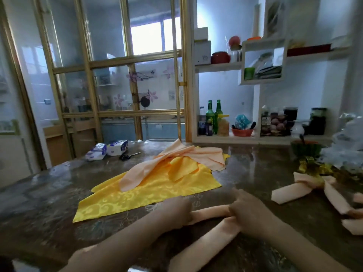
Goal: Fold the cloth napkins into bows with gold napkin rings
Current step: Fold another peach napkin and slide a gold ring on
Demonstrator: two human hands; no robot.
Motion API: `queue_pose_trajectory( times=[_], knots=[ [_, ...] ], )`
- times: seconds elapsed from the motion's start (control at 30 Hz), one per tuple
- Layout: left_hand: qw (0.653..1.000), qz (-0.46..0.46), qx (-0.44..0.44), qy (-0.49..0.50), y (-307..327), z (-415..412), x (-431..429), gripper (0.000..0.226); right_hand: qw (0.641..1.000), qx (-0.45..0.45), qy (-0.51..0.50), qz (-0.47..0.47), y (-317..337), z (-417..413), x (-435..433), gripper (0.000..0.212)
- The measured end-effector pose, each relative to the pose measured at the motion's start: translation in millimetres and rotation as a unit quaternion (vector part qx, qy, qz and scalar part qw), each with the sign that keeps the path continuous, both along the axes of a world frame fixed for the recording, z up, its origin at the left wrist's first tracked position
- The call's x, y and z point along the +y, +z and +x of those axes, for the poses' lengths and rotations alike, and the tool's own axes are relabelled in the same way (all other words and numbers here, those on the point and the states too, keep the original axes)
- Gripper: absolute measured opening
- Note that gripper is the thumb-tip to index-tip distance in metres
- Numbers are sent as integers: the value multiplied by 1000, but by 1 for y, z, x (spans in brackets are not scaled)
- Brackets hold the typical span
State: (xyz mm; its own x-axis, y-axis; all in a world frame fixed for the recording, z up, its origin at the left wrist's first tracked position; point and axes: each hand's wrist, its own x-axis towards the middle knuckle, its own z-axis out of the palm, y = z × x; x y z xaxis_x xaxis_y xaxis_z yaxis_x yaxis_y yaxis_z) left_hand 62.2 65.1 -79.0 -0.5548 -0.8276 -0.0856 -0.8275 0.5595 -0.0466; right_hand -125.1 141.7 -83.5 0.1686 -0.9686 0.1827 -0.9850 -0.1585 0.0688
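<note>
A peach napkin [211,212], folded into a long narrow strip, lies on the dark table in front of me. My left hand [174,212] grips the strip's left part. My right hand [245,211] pinches it near the middle, where the strip bends back toward me. A finished peach bow [300,190] with a gold ring [314,182] lies at the right. More peach bows [351,216] sit at the right edge. A pile of loose peach napkins [188,156] rests on yellow patterned napkins [141,193] in the table's middle.
Two tissue packs [107,150] and black scissors [128,155] lie at the table's far left. A green bowl [305,147], gold rings [310,166] and a clear plastic bag [347,146] sit at the far right. Shelves with bottles [213,116] stand behind.
</note>
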Motion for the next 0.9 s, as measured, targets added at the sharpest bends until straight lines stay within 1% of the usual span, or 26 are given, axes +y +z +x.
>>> queue_pose_trajectory(
  times=[0.03, 0.1, 0.13, 0.17, 0.2, 0.27, 0.3, 0.37, 0.4, 0.43, 0.53, 0.63, 0.73, 0.8, 0.83, 0.87, 0.9],
  knots=[
    [1000, -1, 5, 10, 8, -15, -13, 26, 999, -13, 30, -6, 5, -10, -12, 28],
    [1000, 8, -11, 24, 10, -22, -22, 27, 995, -86, 37, 29, 3, -15, -18, 19],
    [1000, 9, -13, 28, 11, -24, -25, 28, 989, -138, 39, 44, 2, -18, -21, 14],
    [999, 15, -11, 32, 12, -30, -32, 28, 984, -164, 48, 50, 1, -25, -27, 7],
    [999, 17, -10, 36, 14, -32, -35, 28, 982, -178, 48, 49, 2, -25, -28, 9],
    [998, 44, -8, 54, 20, -40, -47, 30, 977, -200, 61, 45, -1, -27, -36, 20],
    [996, 61, -3, 68, 27, -43, -53, 29, 972, -215, 82, 39, -2, -26, -39, 23],
    [986, 114, 35, 115, 41, -52, -66, 22, 956, -267, 113, 39, -5, -25, -42, 45],
    [979, 136, 62, 136, 48, -57, -72, 15, 952, -282, 111, 52, -5, -26, -41, 43],
    [973, 154, 89, 150, 57, -63, -76, 8, 949, -289, 112, 52, -5, -27, -41, 34],
    [953, 191, 159, 174, 73, -83, -84, 16, 944, -302, 121, 61, -12, -34, -43, 9],
    [941, 176, 207, 203, 68, -92, -85, 15, 937, -306, 161, 44, -12, -36, -43, 14],
    [928, 112, 272, 230, 28, -99, -75, 14, 923, -349, 155, 51, -12, -39, -39, 10],
    [926, 43, 300, 223, -2, -100, -59, 16, 902, -408, 139, 40, -12, -41, -39, 32],
    [922, 13, 316, 224, -13, -99, -51, 19, 882, -452, 127, 31, -12, -41, -40, 42],
    [911, -10, 342, 231, -20, -97, -44, 21, 871, -475, 119, 32, -11, -41, -41, 44],
    [897, -9, 368, 244, -27, -96, -42, 23, 867, -480, 123, 43, -15, -38, -40, 39]
  ],
)
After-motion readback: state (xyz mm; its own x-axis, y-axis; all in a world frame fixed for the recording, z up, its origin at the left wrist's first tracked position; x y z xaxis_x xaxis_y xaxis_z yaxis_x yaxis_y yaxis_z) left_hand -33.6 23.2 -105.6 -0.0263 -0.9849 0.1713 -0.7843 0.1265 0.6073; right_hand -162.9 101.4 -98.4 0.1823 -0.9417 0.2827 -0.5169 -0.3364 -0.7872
